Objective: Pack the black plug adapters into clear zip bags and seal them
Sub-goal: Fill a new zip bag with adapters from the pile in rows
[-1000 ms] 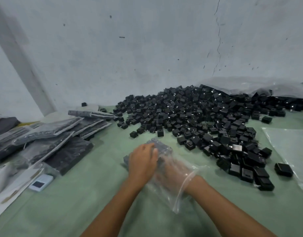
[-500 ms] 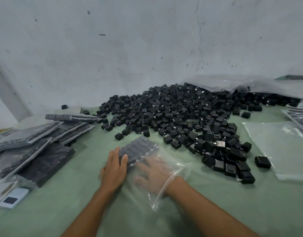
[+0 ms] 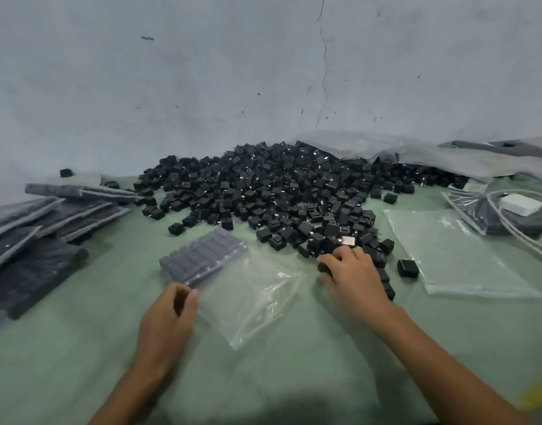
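The clear zip bag, partly filled, lies between the hands; left hand curls at its near-left edge, grip unclear; right hand grips a black plug adapter at the near edge of the pile

Green-topped desk abuts grey plaster wall. Heap of black cube-shaped plastic plug adapters lies centre-back, against wall. Before heap, slightly left: clear plastic zip bag, with adapters packed in rows in its far end. Far left: stack of filled clear plastic bags. Right of heap: flat clear plastic bag; behind that, white block charger.
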`<state>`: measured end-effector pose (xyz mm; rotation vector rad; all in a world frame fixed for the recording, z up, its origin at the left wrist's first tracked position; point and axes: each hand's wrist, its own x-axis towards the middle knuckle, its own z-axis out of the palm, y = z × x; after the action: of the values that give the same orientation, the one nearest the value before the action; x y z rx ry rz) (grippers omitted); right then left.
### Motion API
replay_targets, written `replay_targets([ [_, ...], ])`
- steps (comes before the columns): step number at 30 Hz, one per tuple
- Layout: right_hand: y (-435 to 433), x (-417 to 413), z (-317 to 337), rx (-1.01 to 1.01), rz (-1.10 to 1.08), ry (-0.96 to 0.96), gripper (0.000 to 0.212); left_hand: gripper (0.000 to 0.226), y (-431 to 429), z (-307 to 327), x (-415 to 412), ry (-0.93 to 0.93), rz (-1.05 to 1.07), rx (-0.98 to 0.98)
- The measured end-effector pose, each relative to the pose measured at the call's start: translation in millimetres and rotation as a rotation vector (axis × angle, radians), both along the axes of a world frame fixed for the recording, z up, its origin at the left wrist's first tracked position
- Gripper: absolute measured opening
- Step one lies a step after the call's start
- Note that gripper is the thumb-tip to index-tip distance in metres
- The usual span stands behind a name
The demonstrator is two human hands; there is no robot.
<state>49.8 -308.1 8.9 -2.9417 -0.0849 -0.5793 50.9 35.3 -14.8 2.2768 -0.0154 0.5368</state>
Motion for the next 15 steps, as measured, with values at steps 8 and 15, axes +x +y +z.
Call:
replay_targets([
  [8,1.6,8.2,3.5,0.392,-0.027,0.028,0.024,0.046,-40.3,5.2,-47.2,-0.094,-0.292,0.407],
  [15,24.5,-31.7,22.0,2.068,0.368,0.420,0.037,0.019,-49.7,11.8,-45.4,-0.075,-0.224,0.404],
])
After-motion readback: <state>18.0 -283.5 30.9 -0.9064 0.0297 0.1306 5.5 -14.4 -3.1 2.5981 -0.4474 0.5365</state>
